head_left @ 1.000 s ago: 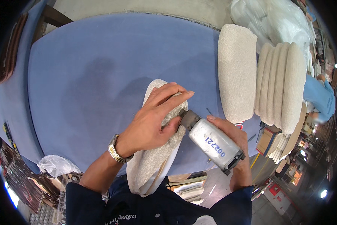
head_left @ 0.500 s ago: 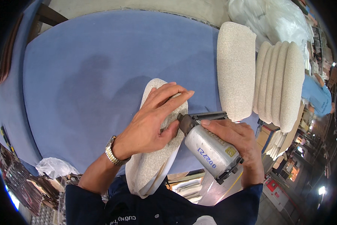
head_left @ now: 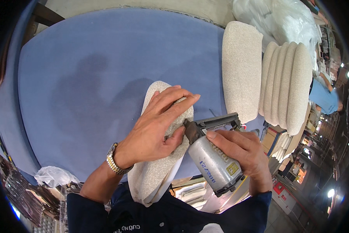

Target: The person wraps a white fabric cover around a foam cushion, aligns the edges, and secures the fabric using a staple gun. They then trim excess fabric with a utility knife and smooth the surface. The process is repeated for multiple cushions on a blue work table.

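Where stapler nose touches: pad under left hand.

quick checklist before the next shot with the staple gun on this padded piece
1. Left hand flat on the padded fabric panel, pinning it: ok.
2. Right hand wrapped around the staple gun: ok.
3. Gun nose against the panel's edge: ok.
4. Left thumb away from the nose: not ok, right beside it.
5. Fabric smooth under the nose: cannot tell, hidden by the hand.
6. Panel resting on the blue table: ok.
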Available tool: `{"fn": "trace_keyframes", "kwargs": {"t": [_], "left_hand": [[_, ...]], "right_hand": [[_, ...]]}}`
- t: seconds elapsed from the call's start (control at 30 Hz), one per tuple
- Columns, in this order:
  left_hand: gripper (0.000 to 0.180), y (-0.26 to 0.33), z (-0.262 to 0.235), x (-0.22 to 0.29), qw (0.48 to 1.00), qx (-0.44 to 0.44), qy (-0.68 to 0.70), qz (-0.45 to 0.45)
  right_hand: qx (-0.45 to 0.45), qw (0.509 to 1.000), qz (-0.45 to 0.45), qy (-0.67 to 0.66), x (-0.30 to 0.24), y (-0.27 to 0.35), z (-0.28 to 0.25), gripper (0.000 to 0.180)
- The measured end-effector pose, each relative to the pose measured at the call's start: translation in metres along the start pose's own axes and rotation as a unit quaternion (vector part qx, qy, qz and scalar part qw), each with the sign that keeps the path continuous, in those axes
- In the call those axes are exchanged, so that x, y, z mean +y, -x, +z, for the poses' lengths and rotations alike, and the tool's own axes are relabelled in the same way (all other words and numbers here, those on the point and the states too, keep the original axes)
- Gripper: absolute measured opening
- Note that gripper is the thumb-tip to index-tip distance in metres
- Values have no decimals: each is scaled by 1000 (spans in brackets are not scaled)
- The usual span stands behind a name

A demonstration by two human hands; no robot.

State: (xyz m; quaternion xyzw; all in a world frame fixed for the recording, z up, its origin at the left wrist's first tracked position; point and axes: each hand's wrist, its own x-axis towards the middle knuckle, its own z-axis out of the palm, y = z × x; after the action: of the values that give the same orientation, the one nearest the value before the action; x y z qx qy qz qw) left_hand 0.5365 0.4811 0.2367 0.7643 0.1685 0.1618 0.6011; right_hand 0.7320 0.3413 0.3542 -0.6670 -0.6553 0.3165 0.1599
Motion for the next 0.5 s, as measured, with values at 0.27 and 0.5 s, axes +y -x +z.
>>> {"fn": "trace_keyframes", "kwargs": {"t": [0.27, 0.5], "left_hand": [[79, -1, -3, 0, 1000, -2, -6, 1], [75, -3, -8, -5, 1000, -6, 3, 7]], "right_hand": [[-8, 998, -55, 15, 3, -10, -6, 55], [-62, 994, 48, -74, 7, -21, -10, 70]]}}
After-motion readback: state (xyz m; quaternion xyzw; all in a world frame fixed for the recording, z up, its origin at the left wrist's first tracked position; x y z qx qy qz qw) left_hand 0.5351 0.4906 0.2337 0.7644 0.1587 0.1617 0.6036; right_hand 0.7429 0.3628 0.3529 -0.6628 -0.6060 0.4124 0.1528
